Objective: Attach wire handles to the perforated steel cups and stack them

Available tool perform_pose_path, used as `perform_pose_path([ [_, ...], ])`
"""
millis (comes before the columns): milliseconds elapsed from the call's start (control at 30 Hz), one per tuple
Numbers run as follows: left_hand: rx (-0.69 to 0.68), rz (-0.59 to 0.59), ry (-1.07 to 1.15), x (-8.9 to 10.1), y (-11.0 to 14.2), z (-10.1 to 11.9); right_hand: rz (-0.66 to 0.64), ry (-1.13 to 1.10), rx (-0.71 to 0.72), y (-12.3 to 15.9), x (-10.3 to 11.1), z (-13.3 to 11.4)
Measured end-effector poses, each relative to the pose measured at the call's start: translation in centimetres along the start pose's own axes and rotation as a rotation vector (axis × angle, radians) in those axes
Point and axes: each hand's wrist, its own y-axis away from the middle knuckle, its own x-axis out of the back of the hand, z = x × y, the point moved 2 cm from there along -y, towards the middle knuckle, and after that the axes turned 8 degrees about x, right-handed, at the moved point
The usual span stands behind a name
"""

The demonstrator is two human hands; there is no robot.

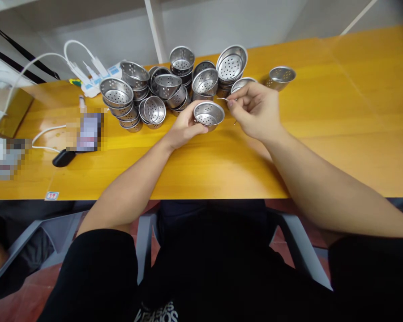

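My left hand [185, 127] grips a shiny metal cup with small holes [208, 113], tilted with its mouth toward me, above the table. Just right of it, my right hand [257, 107] pinches a thin bent piece of wire [223, 99] between thumb and fingertips. The wire's tip points at the cup's rim and appears apart from it. Behind my right fingers is another perforated cup [242, 84], partly hidden. Stacks of the same cups [117, 93] crowd the table beyond both hands, and a taller stack [232, 65] rises behind my right fingers.
One perforated cup [280, 77] stands alone at the right. On the left are a power strip [93, 86] with white cables, a blurred-out phone [89, 132] and a black object [63, 158]. A numbered sticker [51, 196] marks the front edge of the yellow table [339, 112].
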Motion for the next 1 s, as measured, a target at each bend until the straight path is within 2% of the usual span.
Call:
perform_pose_path([
  [200,-0.09,-0.02,-0.105,-0.5,0.3,-0.4,-0.034,0.043,0.026,0.1,-0.4,0.3],
  [433,-0.092,-0.01,-0.14,-0.7,0.4,-0.4,-0.045,0.073,0.011,-0.2,-1.1,1.5],
  [533,-0.121,-0.028,-0.126,-0.6,0.3,-0.8,0.013,0.002,0.047,-0.6,-1.8,2.9],
  [700,-0.161,-0.032,-0.124,-0.6,0.0,-1.5,0.166,-0.276,0.228,-1.4,-2.9,4.7],
  [1000,-0.172,-0.025,-0.127,-0.7,-0.1,-1.7,0.169,-0.351,0.279,-1.5,-2.9,4.9],
])
